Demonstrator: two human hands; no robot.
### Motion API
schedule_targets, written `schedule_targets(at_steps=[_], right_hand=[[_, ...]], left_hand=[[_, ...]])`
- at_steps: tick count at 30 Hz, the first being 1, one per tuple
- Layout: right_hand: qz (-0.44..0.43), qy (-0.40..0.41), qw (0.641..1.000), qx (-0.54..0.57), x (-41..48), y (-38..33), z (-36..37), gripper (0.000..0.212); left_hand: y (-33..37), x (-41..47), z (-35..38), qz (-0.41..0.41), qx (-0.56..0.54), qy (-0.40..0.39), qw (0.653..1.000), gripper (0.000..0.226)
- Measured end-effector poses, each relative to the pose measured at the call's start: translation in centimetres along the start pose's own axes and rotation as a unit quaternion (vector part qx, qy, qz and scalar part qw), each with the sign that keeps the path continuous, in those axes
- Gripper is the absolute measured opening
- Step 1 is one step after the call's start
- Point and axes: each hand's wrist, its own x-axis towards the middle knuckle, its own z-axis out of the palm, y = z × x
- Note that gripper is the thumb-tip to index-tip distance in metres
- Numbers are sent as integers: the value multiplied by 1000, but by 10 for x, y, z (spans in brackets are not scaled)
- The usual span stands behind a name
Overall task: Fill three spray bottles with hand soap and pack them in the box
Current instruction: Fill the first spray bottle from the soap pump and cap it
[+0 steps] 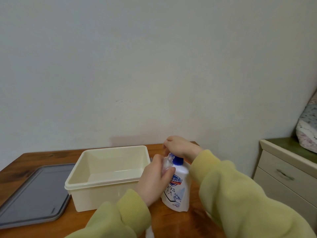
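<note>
A white hand soap bottle (177,191) with a blue pump collar (178,160) stands on the wooden table, right of the cream box (96,184). My left hand (152,181) holds a small clear spray bottle (167,163), its open neck up and tilted towards the pump. My right hand (180,146) rests on top of the soap bottle's pump, fingers curled down over it. The pump's nozzle is hidden under that hand. The box is open and nothing shows inside it. No other spray bottles are in view.
A grey lid (32,194) lies flat on the table (42,157) left of the box. A pale drawer cabinet (284,176) stands to the right with a patterned bundle (308,129) on top. A plain wall runs behind the table.
</note>
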Motion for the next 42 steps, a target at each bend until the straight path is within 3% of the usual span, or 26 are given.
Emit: schedule_targets(at_steps=[5,27,42], right_hand=[[4,-5,1000,-3,0,-3,-3,35],[-6,5,1000,-23,-1,-7,-4,34],[4,7,1000,23,-6,-8,-1,34]], left_hand=[[1,0,-2,-1,-5,-1,1000,29],[-1,2,-2,13,-24,-16,1000,18],[0,2,-7,2,-21,-17,1000,18]])
